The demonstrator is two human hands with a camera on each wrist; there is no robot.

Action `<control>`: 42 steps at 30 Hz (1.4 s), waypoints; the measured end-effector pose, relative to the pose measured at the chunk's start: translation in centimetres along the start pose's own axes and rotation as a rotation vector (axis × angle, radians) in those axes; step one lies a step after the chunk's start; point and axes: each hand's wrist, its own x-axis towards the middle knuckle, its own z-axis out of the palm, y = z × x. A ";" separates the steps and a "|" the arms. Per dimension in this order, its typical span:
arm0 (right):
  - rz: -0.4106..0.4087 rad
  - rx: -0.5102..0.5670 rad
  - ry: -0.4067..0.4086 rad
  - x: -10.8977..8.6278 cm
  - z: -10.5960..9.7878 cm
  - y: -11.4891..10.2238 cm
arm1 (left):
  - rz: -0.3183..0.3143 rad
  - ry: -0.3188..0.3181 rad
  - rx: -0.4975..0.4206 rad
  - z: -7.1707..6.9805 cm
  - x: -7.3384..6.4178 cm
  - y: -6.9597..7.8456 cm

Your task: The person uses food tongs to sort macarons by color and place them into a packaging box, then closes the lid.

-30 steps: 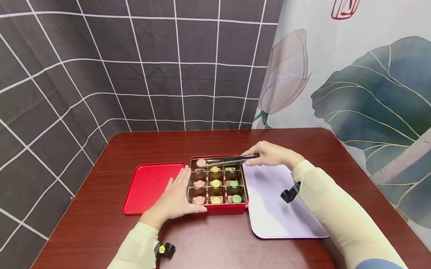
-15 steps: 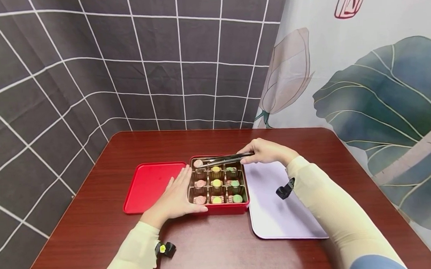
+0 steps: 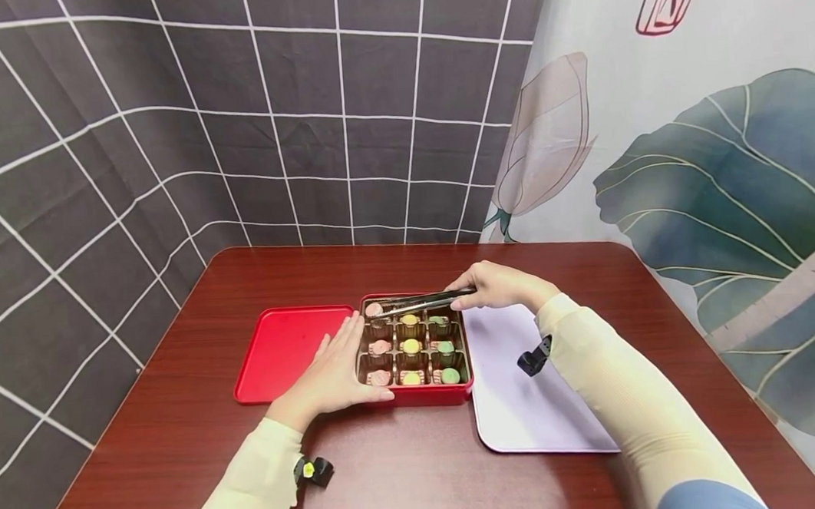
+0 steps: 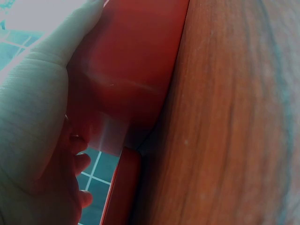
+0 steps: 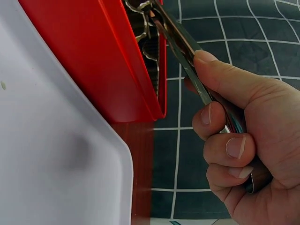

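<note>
My right hand (image 3: 499,284) holds metal tongs (image 5: 194,79), thumb on one arm and fingers curled round the other. In the head view the tongs (image 3: 427,305) reach leftward over the back row of a red box (image 3: 429,395). Their tips are right at a pink round sweet (image 3: 374,309) in the back left compartment. Several pink, yellow and green macaron-like sweets, such as a green one (image 3: 450,376), sit in the box's divided insert. My left hand (image 3: 327,374) rests against the box's left side, fingers straight, thumb along its front wall.
A red lid (image 3: 291,349) lies left of the box, partly behind my left hand. A pale lilac tray (image 3: 526,402) lies right of the box, under my right forearm. All stand on a brown wooden table (image 3: 391,470) before a dark grid curtain (image 3: 305,152).
My right hand has shifted slightly left with the tongs, and their tips have moved further left onto the pink sweet. My left hand stays against the box.
</note>
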 end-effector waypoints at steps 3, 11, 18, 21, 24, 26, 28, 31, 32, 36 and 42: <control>0.003 -0.012 -0.004 0.1 -0.1 -0.2 | -0.001 -0.004 0.000 0.0 0.0 0.0; 0.010 -0.075 -0.026 0.3 -0.7 -1.1 | 0.000 -0.007 0.002 -0.1 0.0 0.0; 0.048 -0.115 -0.066 0.6 -1.5 -2.4 | -0.003 -0.014 -0.001 -0.2 0.0 0.1; 0.056 -0.122 -0.079 0.7 -1.8 -2.7 | -0.005 -0.015 -0.003 -0.2 0.0 0.1; 0.062 -0.128 -0.084 0.8 -2.0 -3.1 | -0.005 -0.012 0.001 -0.2 0.0 0.0; 0.067 -0.129 -0.087 0.8 -2.1 -3.3 | -0.003 -0.009 0.005 -0.2 0.0 0.0; 0.070 -0.130 -0.091 0.8 -2.2 -3.5 | -0.002 -0.006 0.007 -0.2 -0.1 0.0; 0.080 -0.150 -0.093 1.0 -2.3 -3.8 | -0.001 -0.003 0.010 -0.2 -0.1 0.0; 0.080 -0.157 -0.094 1.0 -2.3 -3.8 | -0.002 -0.002 0.010 -0.2 -0.1 0.0; 0.106 -0.176 -0.099 1.2 -2.3 -4.0 | -0.003 0.000 0.002 -0.1 -0.1 0.1; 0.103 -0.176 -0.111 1.2 -2.4 -4.1 | -0.001 0.001 -0.007 -0.1 -0.1 0.0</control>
